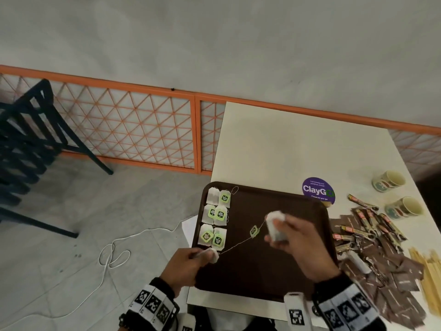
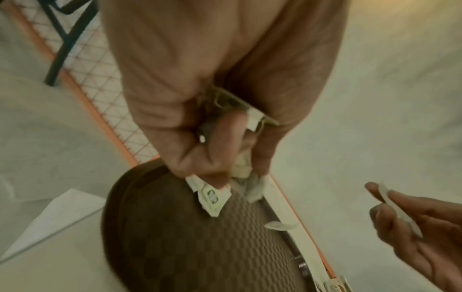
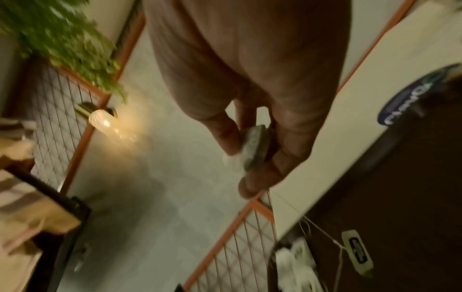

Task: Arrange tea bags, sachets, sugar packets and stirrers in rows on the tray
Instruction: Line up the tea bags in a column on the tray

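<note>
A dark brown tray (image 1: pixel 262 263) lies on the white table (image 1: pixel 298 144). Several white tea bags with green tags (image 1: pixel 216 217) sit in paired rows along its left side. My left hand (image 1: pixel 207 255) pinches a tea bag (image 1: pixel 214 255) at the tray's front left. My right hand (image 1: pixel 274 231) holds another tea bag (image 1: pixel 274 223) above the tray's right half. A taut string with a green tag (image 1: pixel 254 231) runs between the two. In the left wrist view the fingers (image 2: pixel 215 158) grip bag paper and a tag (image 2: pixel 212 199). In the right wrist view thumb and fingers pinch the tea bag (image 3: pixel 255 146).
Right of the tray lie brown sachets (image 1: pixel 391 278), striped stick packets (image 1: pixel 372 223) and wooden stirrers (image 1: pixel 427 273). Two paper cups (image 1: pixel 389 180) (image 1: pixel 405 207) and a purple sticker (image 1: pixel 318 190) are behind. Stacked dark chairs (image 1: pixel 23 144), an orange fence (image 1: pixel 133 125) and a white cable (image 1: pixel 114 254) are left.
</note>
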Motion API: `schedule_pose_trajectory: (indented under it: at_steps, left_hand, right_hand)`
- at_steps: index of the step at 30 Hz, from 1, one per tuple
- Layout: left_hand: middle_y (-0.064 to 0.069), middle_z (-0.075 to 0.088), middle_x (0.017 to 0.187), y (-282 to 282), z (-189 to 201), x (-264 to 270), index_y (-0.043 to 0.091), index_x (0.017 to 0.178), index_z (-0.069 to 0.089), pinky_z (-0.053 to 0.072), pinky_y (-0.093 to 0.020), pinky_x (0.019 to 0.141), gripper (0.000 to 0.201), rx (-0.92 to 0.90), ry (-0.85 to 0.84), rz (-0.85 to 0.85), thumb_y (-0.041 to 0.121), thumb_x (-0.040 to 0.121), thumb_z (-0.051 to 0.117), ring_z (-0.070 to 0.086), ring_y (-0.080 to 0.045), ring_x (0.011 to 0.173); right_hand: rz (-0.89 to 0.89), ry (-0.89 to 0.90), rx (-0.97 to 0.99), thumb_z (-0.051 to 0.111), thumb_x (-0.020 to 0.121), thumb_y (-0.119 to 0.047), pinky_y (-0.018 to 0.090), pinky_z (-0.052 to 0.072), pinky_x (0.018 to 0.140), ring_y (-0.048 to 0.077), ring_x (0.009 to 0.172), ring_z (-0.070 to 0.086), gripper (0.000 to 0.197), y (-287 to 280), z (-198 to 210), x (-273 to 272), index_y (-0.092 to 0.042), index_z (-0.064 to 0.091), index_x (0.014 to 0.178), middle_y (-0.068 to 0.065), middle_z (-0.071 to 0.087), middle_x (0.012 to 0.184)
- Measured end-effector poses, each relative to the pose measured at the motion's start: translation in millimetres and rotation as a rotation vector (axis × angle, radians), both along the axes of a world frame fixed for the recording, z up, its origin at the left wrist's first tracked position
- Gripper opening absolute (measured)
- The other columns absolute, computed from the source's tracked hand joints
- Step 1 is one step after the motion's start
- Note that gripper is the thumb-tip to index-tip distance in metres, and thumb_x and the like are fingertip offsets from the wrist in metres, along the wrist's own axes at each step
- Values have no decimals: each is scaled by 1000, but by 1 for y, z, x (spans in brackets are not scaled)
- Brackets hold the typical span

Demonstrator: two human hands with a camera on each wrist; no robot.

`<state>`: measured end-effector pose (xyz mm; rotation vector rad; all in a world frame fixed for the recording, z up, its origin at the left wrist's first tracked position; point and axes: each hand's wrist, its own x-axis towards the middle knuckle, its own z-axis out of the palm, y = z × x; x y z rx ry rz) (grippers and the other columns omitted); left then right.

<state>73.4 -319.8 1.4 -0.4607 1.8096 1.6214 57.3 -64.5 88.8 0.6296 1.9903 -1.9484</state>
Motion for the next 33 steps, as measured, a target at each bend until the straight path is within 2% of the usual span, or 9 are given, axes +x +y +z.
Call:
schedule_pose_trajectory:
  at_steps: [3,8,10,14,17,21,25,29,33]
  left_hand:
    - [-5,76,84,3,-8,4,13,84,78,48,-24,52,30,-90,-24,127,43,81,75,71,-16,75]
    - [-7,49,59,0,-5,4,-7,84,68,40,-23,46,52,-126,27,107,45,85,71,54,-15,49]
    - [-7,51,60,-2,-5,5,-4,81,68,43,-25,49,45,-102,17,102,41,90,67,58,-16,51]
    - [-10,60,71,-3,-9,3,3,95,68,45,-26,48,32,-51,-59,175,35,92,66,54,-17,52]
    - [-15,71,77,-3,-8,2,1,100,65,44,-24,46,32,-50,-100,173,32,90,70,59,-18,55]
    - [-10,65,72,-17,-6,3,3,95,68,42,-24,50,25,16,-153,49,26,87,73,53,-15,57]
    - [-4,60,71,-30,-2,6,6,91,71,37,-20,46,21,190,-223,-105,22,79,80,48,-12,55]
    - [-5,59,69,-36,-1,4,5,88,71,35,-19,44,12,248,-235,19,14,83,76,47,-11,51]
    - [-13,57,71,-25,-13,1,4,82,73,39,-23,46,6,67,-148,203,5,87,69,48,-16,52]
  right_hand:
    - [189,-91,2,58,98,-15,34,58,67,25,74,71,16,-28,-20,10,-7,71,103,12,68,91]
    - [233,-43,220,61,96,-19,22,54,60,9,70,69,13,-38,-30,8,-17,73,97,-2,70,81]
    - [288,-11,344,64,93,-19,19,49,55,4,63,64,9,-31,-33,8,-21,73,93,-4,70,75]
    - [462,-76,705,62,92,-27,17,45,61,8,73,65,14,-13,-56,0,-19,72,86,-5,70,79]
    - [668,-155,709,55,97,-27,11,39,58,1,69,61,22,-22,-81,-7,-15,73,92,-6,67,80]
    - [479,-88,687,61,93,-23,10,41,62,5,77,63,14,-49,-114,-22,-19,73,87,-3,71,87]
    - [372,-145,698,64,86,-28,30,54,76,15,81,66,10,-58,-134,-20,-28,64,76,-5,69,83]
    - [516,-160,661,70,82,-30,20,53,66,7,73,65,13,-61,-138,-7,-29,65,70,-8,69,78]
    - [356,-126,628,72,84,-22,17,51,66,7,72,65,13,-55,-138,-1,-26,67,73,-5,70,77]
